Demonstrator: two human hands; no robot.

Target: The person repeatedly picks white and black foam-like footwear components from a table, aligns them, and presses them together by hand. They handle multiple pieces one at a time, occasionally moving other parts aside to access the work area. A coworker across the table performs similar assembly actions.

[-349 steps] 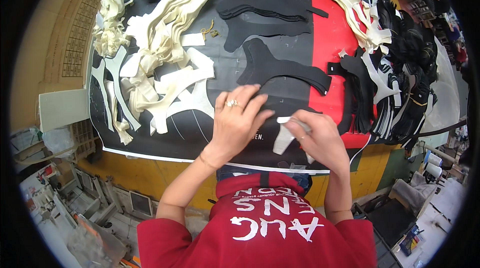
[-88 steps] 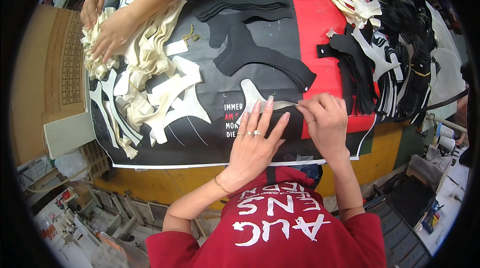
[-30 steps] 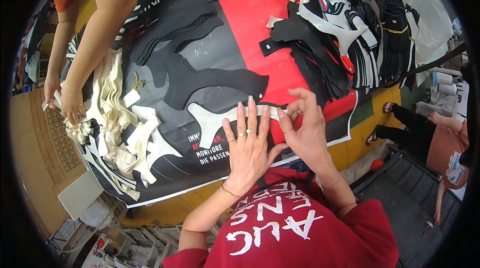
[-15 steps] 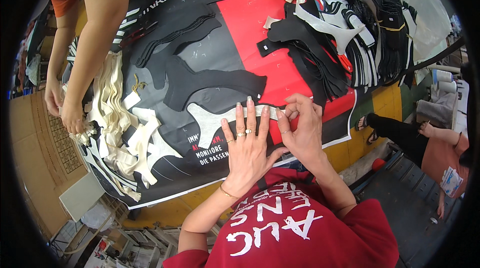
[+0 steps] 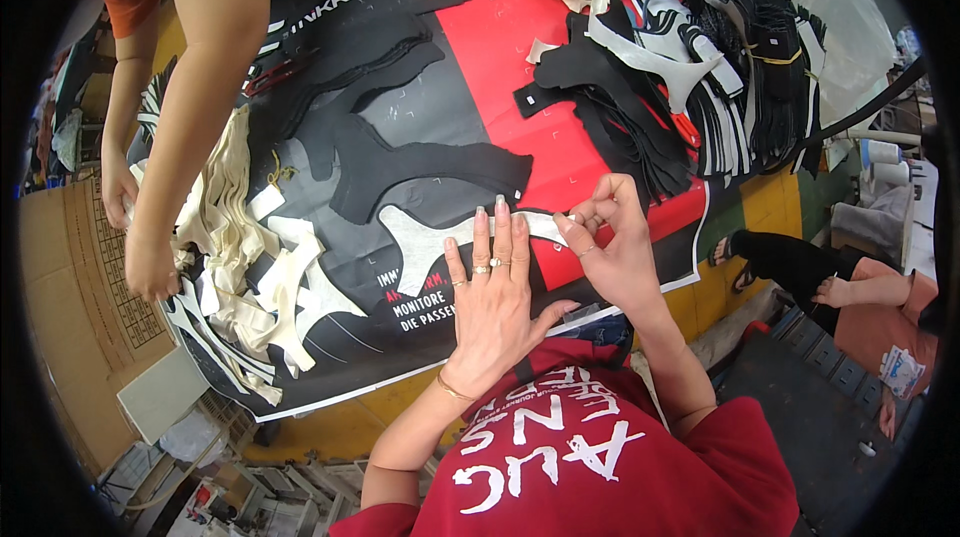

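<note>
Pale grey-white, forked, felt-like fabric piece [image 5: 424, 241]: flat near front edge of black-and-red printed sheet [image 5: 470, 47], long axis roughly along that edge, fork left, narrow tail toward right edge. Left hand [image 5: 495, 302] open, fingers spread on it; right hand [image 5: 612, 252] pinching tail tip. Matte black forked fabric piece [image 5: 365, 162] just beyond.

yellow-and-green floor [image 5: 770, 205] | left: brown cardboard [image 5: 75, 277], pale board [image 5: 163, 403] | lower right: dark flat surface [image 5: 785, 417]
</note>
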